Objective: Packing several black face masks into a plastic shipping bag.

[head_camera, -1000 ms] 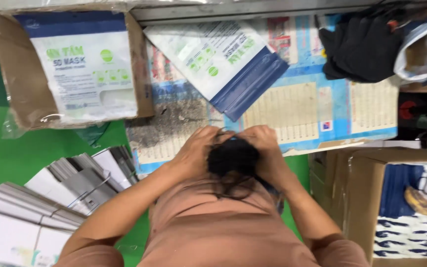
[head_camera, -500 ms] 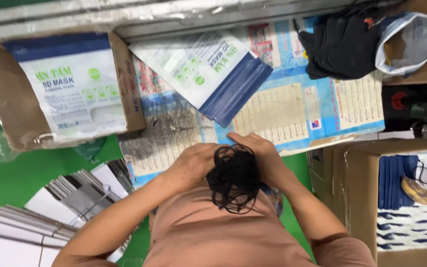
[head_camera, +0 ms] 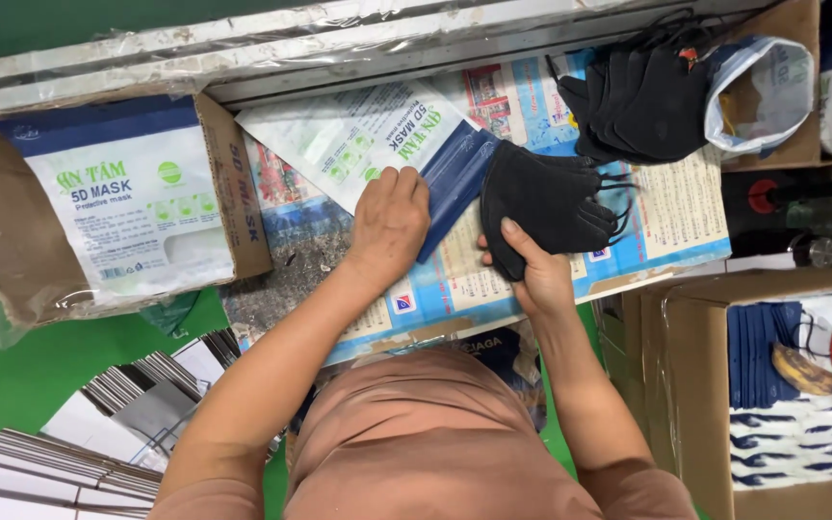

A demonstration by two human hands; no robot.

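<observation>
My left hand (head_camera: 392, 220) presses flat on a white and blue packaging pouch (head_camera: 368, 144) that lies on the paper-covered bench. The pouch's dark blue open end (head_camera: 455, 183) points right, toward a small stack of black face masks (head_camera: 543, 197). My right hand (head_camera: 536, 274) grips that stack from below, thumb on top, with the masks' edge touching the pouch mouth. The ear loops hang off the stack to the right.
A cardboard box (head_camera: 233, 183) of the same pouches sits at the left. A pile of black masks (head_camera: 647, 96) and a clear plastic bag (head_camera: 763, 91) lie at the back right. Flat carton blanks (head_camera: 98, 424) are stacked lower left; open boxes (head_camera: 695, 385) stand lower right.
Both hands were together near my chest, bunching the black masks. Now the left hand has gone onto the pouch and the right hand has brought the masks to its open end.
</observation>
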